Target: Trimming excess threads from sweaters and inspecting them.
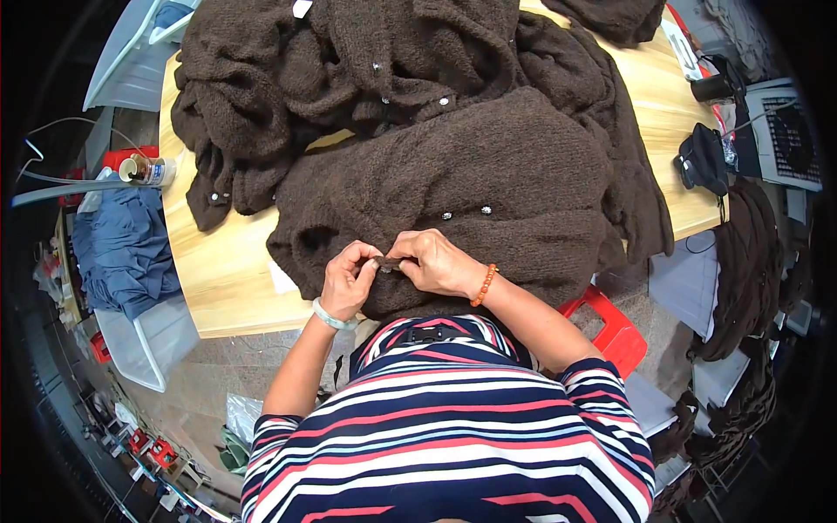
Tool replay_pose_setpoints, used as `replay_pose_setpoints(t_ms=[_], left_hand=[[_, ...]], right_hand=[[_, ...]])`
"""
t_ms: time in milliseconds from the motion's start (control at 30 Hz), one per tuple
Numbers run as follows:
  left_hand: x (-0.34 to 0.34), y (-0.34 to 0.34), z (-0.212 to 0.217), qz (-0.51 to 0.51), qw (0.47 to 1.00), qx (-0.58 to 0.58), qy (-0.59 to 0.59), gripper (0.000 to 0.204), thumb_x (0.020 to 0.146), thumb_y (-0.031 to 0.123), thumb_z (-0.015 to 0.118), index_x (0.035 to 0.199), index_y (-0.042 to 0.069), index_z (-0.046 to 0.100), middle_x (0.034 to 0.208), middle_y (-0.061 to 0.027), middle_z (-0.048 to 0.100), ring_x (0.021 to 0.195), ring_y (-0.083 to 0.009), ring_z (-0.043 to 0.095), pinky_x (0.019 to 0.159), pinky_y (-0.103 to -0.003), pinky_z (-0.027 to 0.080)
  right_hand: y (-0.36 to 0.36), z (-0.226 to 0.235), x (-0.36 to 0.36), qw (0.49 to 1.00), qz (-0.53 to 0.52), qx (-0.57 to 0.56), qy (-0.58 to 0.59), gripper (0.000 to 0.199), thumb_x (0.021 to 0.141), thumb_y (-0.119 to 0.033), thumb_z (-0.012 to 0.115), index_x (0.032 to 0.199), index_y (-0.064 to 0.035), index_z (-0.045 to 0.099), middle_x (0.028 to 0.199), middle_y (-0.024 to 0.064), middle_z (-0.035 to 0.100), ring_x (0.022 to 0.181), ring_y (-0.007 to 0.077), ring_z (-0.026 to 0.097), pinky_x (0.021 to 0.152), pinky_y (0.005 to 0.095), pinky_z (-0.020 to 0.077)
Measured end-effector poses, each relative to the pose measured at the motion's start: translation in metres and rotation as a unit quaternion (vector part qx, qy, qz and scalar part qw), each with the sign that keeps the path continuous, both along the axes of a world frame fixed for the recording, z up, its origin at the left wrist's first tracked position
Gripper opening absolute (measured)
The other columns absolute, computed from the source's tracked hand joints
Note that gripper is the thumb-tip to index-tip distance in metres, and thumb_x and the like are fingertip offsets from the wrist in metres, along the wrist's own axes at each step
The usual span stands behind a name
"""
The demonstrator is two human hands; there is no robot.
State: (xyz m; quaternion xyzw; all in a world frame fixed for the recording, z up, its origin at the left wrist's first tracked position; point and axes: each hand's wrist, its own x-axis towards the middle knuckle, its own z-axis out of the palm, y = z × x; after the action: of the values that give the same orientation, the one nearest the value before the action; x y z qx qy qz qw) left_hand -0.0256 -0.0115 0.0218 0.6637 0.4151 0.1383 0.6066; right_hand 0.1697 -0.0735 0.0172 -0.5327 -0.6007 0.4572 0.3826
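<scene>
A dark brown knitted cardigan (523, 166) lies spread over the near part of the wooden table, with shiny round buttons (486, 210) along its front. At its near edge, my left hand (347, 277) pinches a fold of the knit between thumb and forefinger. My right hand (433, 261) grips the same fold from the other side, fingertips a few centimetres apart. Something small and pale shows between the hands, too small to make out. Behind lie more brown knit garments (235, 87) in a heap, some with similar buttons.
Pale wooden table (209, 288) carries the knitwear. At its left edge stands a small jar (146, 171), beside a plastic bin with blue cloth (126, 244). A black pouch (701, 159) lies at the right edge. Near my right elbow is a red stool (610, 331); brown garments (750, 270) hang beyond.
</scene>
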Motion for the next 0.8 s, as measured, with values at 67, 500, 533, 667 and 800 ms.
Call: replay_pose_setpoints(t_ms=[67,500,533,667,800], left_hand=[[-0.002,0.001,-0.001,-0.001,1.0,-0.012,-0.011,0.003,0.09,0.0,0.058,0.092,0.0,0.06,0.084,0.002,0.057,0.074,-0.0041,0.049,0.065,-0.019,0.041],[-0.023,0.025,0.005,-0.025,0.969,-0.237,-0.068,0.008,0.09,0.003,0.064,0.097,0.002,0.061,0.086,0.0055,0.058,0.076,-0.0023,0.051,0.068,-0.019,0.043],[-0.029,0.025,0.002,0.004,0.974,-0.215,-0.068,0.01,0.089,0.005,0.066,0.097,0.004,0.062,0.085,0.0054,0.059,0.074,-0.0019,0.051,0.065,-0.018,0.042],[-0.039,0.029,0.003,0.094,0.995,-0.019,0.027,0.013,0.087,0.004,0.066,0.099,0.003,0.061,0.088,0.0017,0.061,0.076,-0.0055,0.054,0.068,-0.021,0.044],[0.014,0.012,0.051,-0.065,0.929,0.361,0.049,0.039,0.073,0.008,0.071,0.11,0.003,0.06,0.115,-0.0147,0.061,0.112,-0.0363,0.053,0.098,-0.045,0.04]], right_hand=[[0.002,0.0,0.006,1.0,0.019,0.001,0.023,0.019,0.074,0.003,0.06,0.092,0.0057,0.067,0.082,0.0193,0.064,0.077,0.0343,0.064,0.07,0.0393,0.0513],[0.008,0.004,-0.001,0.985,0.006,-0.112,0.133,0.023,0.089,-0.022,0.069,0.088,0.0009,0.064,0.067,-0.0003,0.056,0.063,0.0039,0.044,0.056,0.0242,0.0386],[0.008,0.011,0.002,0.988,0.009,-0.113,0.102,0.021,0.088,-0.02,0.068,0.089,0.0005,0.065,0.071,0.0057,0.062,0.063,0.0111,0.055,0.059,0.0291,0.0454],[-0.01,0.011,0.02,0.988,-0.021,-0.033,-0.148,0.018,0.084,-0.015,0.065,0.095,-0.002,0.068,0.091,0.0148,0.067,0.086,0.0355,0.065,0.075,0.0425,0.0531],[-0.019,0.018,0.015,0.99,-0.045,0.01,-0.131,0.016,0.082,-0.013,0.065,0.094,-0.0026,0.068,0.086,0.0142,0.065,0.083,0.0339,0.065,0.071,0.0425,0.0531]])
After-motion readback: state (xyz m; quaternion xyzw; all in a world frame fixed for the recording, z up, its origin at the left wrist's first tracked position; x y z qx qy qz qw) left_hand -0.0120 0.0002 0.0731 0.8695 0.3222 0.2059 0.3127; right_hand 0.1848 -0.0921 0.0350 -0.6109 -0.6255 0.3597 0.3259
